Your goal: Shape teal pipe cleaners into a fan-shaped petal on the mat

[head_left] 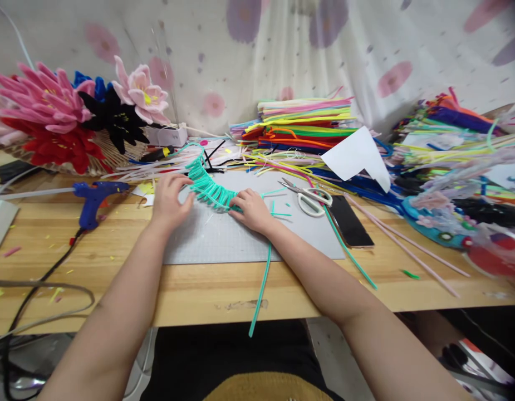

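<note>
"What are those two hands busy with?"

"One turquoise looped strip [211, 192]. It curves from the far left corner of the grey mat [199, 250] in toward the mat's middle."

"And how do they stand?"

"The left hand [171, 197] is half spread beside the strip's left side, thumb apart from the fingers; whether it touches, I can't tell. The right hand [251, 210] is narrow, its thumb and fingers holding the strip's lower right end."

"Any scissors?"

"One pair of scissors [311, 199], lying across the mat's right edge. Just beside that edge is one black phone [351, 223]."

"I count two long green stems."

"Yes: one green stem [261, 289] pokes past the table's [190, 306] front edge, the other [353, 256] slants from the mat's right edge toward it. Two pale pink stems [416, 250] lie farther right."

"Near the left edge?"

"One blue glue gun [92, 200], and behind it, toward the far left corner, at least five fuzzy flowers [59, 100]."
</note>
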{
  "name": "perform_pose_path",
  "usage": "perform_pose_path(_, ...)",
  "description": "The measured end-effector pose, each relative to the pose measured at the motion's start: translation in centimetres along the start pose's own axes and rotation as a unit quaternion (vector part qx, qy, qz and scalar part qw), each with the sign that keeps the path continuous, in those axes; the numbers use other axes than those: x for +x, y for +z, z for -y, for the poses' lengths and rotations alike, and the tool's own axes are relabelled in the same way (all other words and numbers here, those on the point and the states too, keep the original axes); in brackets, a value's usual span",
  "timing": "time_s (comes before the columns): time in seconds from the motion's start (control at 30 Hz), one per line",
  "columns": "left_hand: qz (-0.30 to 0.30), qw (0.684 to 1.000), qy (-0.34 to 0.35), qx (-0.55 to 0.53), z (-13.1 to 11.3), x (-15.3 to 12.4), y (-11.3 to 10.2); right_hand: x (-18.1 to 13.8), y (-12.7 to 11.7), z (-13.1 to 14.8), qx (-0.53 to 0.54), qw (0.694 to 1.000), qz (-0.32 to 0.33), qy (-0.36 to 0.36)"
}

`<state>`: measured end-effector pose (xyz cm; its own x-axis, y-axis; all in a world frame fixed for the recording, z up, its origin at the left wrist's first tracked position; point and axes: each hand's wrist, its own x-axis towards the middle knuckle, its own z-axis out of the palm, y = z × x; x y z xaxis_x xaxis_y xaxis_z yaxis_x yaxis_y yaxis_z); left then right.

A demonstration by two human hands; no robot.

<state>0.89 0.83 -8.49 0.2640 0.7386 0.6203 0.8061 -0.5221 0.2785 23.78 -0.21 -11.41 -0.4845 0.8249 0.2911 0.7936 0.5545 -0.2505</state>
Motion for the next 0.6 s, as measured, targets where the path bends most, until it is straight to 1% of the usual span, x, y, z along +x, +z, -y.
perform_pose_path(0.03,0.015,0.999,0.030,-0.010,-1.3,0.1,0.6,0.0,0.0,0.0,0.003,1.000,-0.002,-0.002)
perform_pose_path(0.1,0.101,0.989,0.100,-0.029,-3.6,0.2,1.9,-0.1,0.0,-0.1,0.013,1.000,-0.007,-0.007)
perform_pose_path(0.13,0.141,0.983,0.113,-0.029,-4.5,0.2,2.6,-0.2,-0.1,-0.1,0.018,1.000,-0.012,-0.007)
perform_pose_path(0.17,0.165,0.980,0.108,-0.025,-5.0,0.2,3.3,-0.4,-0.2,-0.2,0.026,0.999,-0.018,-0.004)
perform_pose_path(0.23,0.197,0.977,0.087,-0.014,-5.4,0.2,4.3,-0.7,-0.4,-0.4,0.041,0.999,-0.034,0.009)
perform_pose_path(0.33,0.214,0.975,0.065,-0.009,-4.9,0.0,5.0,-1.2,-0.6,-0.8,0.042,0.998,-0.048,0.030)
perform_pose_path(0.47,0.212,0.976,0.035,-0.032,-4.5,-0.3,5.2,-1.5,-0.5,-1.1,0.016,0.998,-0.043,0.041)
perform_pose_path(0.6,0.209,0.977,0.011,-0.038,-4.8,-0.2,5.5,-1.5,-0.4,-1.0,0.025,0.997,-0.043,0.056)
